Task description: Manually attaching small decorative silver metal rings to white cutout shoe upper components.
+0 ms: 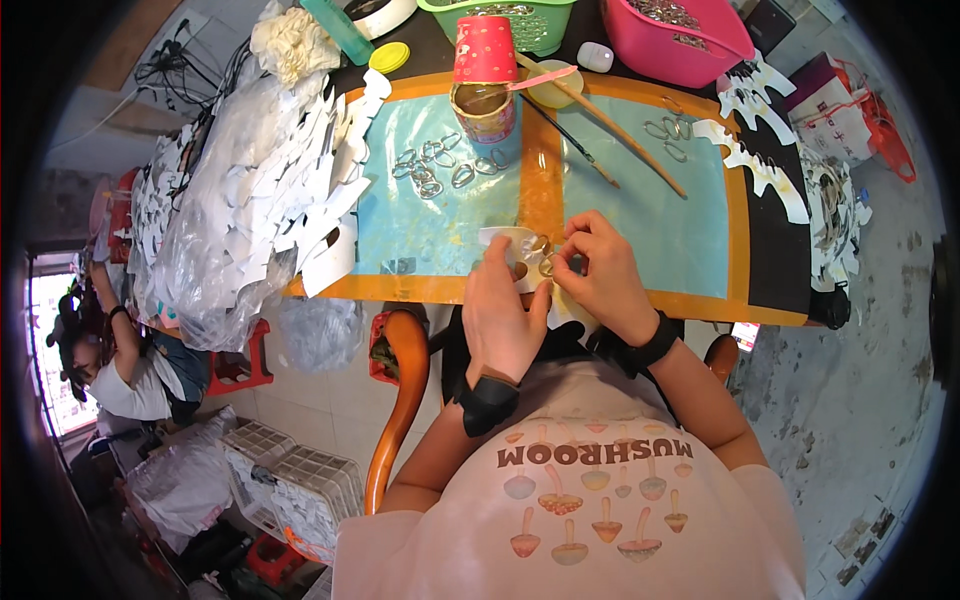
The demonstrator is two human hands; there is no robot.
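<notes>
From my remote place I see, at the centre of the frame, the left grip [498, 318] holding a white cut-out piece [506, 235], its long axis unclear, while the nearer right grip [608, 278] pinches a metal ring [546, 267] just to its left.

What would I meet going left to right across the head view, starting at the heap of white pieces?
Heap of white pieces, larger cluster of metal rings, left hand, right hand, smaller cluster of metal rings, scalloped white strip, red plastic bag.
</notes>
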